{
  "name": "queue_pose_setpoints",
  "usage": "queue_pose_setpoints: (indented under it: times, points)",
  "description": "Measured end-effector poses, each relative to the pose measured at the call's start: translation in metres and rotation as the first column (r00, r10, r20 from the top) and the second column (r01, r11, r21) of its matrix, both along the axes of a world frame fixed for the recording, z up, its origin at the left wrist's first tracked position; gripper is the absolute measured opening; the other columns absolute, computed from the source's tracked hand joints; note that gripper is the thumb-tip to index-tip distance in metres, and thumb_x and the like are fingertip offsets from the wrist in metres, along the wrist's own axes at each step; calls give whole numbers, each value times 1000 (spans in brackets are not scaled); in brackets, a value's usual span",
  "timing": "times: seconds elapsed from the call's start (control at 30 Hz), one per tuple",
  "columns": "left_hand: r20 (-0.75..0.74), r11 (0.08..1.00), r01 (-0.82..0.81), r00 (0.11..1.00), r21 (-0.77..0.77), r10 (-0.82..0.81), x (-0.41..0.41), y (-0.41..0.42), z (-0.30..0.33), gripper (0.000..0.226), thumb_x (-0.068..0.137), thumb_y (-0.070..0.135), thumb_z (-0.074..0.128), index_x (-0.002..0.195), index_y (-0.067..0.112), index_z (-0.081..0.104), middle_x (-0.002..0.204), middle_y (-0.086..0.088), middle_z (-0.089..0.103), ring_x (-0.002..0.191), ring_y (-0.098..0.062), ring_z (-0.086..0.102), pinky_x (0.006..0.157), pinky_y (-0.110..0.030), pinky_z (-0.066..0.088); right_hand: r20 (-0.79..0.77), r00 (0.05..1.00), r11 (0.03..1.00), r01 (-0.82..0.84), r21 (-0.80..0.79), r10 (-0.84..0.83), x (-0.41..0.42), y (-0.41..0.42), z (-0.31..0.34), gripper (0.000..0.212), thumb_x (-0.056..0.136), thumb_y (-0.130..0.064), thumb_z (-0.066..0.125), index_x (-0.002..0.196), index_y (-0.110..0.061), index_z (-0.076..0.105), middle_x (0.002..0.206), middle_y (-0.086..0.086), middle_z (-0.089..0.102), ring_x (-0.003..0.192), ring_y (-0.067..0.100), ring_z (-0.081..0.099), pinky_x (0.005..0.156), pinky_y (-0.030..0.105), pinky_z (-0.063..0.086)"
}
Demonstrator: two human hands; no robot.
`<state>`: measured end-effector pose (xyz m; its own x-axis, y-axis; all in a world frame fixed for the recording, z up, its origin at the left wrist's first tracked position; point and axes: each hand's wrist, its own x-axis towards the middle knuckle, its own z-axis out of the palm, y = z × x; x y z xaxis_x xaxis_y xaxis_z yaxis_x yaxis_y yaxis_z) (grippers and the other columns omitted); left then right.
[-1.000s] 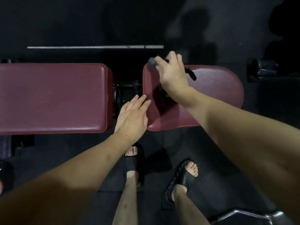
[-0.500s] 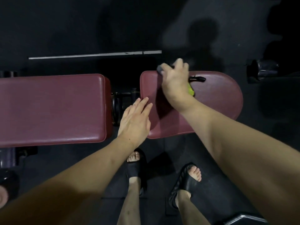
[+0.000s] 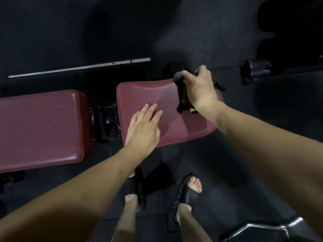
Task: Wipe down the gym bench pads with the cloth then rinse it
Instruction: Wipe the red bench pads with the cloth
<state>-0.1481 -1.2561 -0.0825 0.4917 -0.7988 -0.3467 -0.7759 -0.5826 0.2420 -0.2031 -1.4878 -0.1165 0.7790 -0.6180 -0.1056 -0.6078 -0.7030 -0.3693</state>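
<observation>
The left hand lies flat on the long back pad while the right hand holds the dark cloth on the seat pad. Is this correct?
Not quite. In the head view the left hand lies flat on the seat pad, the same pad where the right hand holds the dark cloth. The long back pad is untouched.

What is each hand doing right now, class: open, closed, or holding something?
Left hand: open, fingers straight, resting flat on the seat pad.
Right hand: closed, gripping the dark cloth at the pad's far edge.
</observation>
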Motion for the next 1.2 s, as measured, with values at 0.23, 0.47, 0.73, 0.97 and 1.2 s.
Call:
queue_pose_setpoints:
  times: [0.23, 0.47, 0.73, 0.97, 1.2]
  points:
    - [-39, 1000, -5, 999, -13, 4, -32, -33, 6, 57, 104, 20, 42, 160, 21, 32, 170, -1, 19, 158, -21, 9, 128, -41, 11, 42, 995, 995, 86, 44, -88, -54, -19, 16, 41, 103, -23, 49, 113, -61, 61, 123, 22, 49, 111, 38, 49, 91, 43, 42]
    - [-40, 999, -24, 999, -32, 23, -22, -18, -4, 56, 102, 18, 45, 157, 19, 38, 169, -3, 23, 158, -22, 11, 128, -43, 14, 125, 890, 898, 439, 19, -438, -71, 18, 3, 28, 103, -21, 55, 129, -19, 67, 114, 18, 47, 104, 34, 50, 90, 38, 48]
    - [18, 994, -105, 994, -36, 105, 24, 49, -5, 53, 101, 21, 47, 154, 19, 43, 167, -5, 27, 157, -23, 16, 127, -43, 19, 201, 839, 860, 508, 42, -506, 14, 116, -2, 25, 100, -16, 61, 123, -19, 70, 107, 17, 50, 98, 34, 51, 85, 45, 51]
    - [-16, 991, -129, 992, 23, 129, 61, 121, -7, 55, 102, 22, 42, 157, 20, 38, 169, 1, 25, 158, -21, 15, 126, -44, 21, 204, 905, 924, 383, -7, -374, 60, 178, -3, 24, 100, -17, 60, 122, -18, 70, 104, 17, 51, 95, 33, 52, 80, 43, 52]
    - [-24, 980, -194, 980, 42, 195, 69, 145, 1, 55, 105, 24, 42, 159, 23, 33, 170, 3, 21, 158, -19, 13, 127, -42, 18, 188, 981, 999, -44, -30, 49, 73, 219, -5, 31, 90, -2, 69, 117, -18, 71, 98, 18, 52, 86, 35, 50, 67, 42, 50]
